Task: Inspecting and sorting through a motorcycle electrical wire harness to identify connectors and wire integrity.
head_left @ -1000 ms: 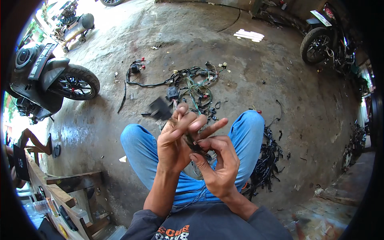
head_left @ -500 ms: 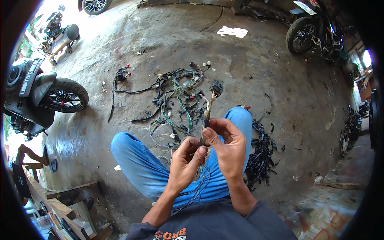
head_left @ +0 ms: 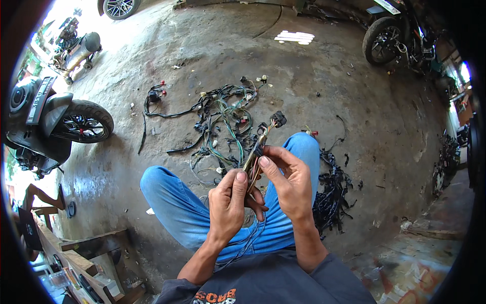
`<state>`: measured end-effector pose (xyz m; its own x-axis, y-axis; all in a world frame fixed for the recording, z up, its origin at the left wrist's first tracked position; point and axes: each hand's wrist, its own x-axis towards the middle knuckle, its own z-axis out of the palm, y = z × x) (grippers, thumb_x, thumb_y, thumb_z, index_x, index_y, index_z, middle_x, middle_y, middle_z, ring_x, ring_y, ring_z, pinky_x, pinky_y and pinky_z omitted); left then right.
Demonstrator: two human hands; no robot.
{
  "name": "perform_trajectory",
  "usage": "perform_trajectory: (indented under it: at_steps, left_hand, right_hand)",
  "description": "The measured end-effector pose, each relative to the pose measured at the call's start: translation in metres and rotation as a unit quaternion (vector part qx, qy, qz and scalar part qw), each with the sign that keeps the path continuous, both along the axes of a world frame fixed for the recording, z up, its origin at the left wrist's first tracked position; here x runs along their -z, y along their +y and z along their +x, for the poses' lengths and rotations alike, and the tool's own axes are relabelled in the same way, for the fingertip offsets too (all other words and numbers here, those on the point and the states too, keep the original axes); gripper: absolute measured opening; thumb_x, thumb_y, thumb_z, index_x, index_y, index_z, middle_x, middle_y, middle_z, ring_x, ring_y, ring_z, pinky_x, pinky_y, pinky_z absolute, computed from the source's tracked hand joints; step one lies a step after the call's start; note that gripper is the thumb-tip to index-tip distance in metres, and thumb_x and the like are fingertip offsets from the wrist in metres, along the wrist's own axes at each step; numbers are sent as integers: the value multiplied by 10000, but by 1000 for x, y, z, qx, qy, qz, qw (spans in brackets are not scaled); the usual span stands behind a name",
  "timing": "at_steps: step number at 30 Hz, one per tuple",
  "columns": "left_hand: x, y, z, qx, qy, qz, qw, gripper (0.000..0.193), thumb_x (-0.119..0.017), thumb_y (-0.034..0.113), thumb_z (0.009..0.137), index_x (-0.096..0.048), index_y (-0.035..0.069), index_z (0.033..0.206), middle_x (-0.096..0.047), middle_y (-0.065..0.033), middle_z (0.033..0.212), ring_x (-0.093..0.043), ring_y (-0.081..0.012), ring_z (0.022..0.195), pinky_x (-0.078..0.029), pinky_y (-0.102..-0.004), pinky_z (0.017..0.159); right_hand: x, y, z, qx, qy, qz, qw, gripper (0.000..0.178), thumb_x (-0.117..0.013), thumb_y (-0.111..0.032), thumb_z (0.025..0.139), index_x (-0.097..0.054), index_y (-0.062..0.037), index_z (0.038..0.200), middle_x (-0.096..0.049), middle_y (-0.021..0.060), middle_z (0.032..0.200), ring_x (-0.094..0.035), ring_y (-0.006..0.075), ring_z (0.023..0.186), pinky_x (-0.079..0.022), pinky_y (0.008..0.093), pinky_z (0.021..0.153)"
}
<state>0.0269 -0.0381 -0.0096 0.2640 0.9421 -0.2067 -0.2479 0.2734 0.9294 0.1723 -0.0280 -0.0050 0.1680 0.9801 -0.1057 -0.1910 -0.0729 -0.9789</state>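
Between my knees I hold up a wire bundle (head_left: 257, 166) of several coloured wires, partly wrapped in dark tape. A black plug connector (head_left: 278, 119) sits at its far end. My left hand (head_left: 229, 205) grips the near part, thumb on top, with some fingers curled beneath the wires. My right hand (head_left: 289, 186) pinches the bundle farther up, thumb and fingers closed on it at the taped part. Thin dark wires (head_left: 251, 240) hang from the near end over my lap. Beyond lies a tangled wiring harness (head_left: 226, 114) with green and black wires on the floor.
A heap of black tape scraps (head_left: 331, 200) lies beside my right knee. A motorcycle wheel (head_left: 85, 121) stands at left, another motorcycle (head_left: 387, 40) at far right. A wooden bench (head_left: 76, 261) is at lower left, an air compressor (head_left: 81, 50) at far left.
The bundle has tilted to the right and its plug has dropped slightly nearer. My left thumb has shifted up along it, and more loose wires show between my hands.
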Motion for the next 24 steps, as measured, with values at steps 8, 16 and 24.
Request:
perform_trajectory:
  at_steps: [8, 16, 24]
  left_hand:
    - [0, 3, -3, -9, -37, -17, 999, 333, -383, 271, 1105, -499, -31, 1024, -635, -129, 672, -658, -236, 480, -557, -311, 436]
    - [2, 5, -5, -36, -34, -4, 999, 340, -385, 294, 1103, -483, -10, 985, -648, -147, 753, -681, -255, 535, -586, -339, 467]
    - [3, 8, -11, -63, -77, -7, 995, 347, -393, 308, 1100, -496, 8, 959, -658, -156, 815, -708, -251, 662, -648, -424, 589]
  right_hand:
    - [-2, -8, 3, -30, 40, -8, 999, 269, -630, -125, 995, -621, 38, 1208, -693, 66, 1050, -610, 92, 977, -479, 259, 890]
    - [-6, -11, 10, -68, 90, -40, 993, 250, -602, -105, 1010, -590, 29, 1220, -671, 58, 1079, -609, 82, 978, -488, 246, 888]
    - [-2, -15, 14, -102, 180, -45, 977, 229, -620, -119, 995, -607, 0, 1190, -661, 35, 1055, -611, 79, 970, -498, 266, 877]
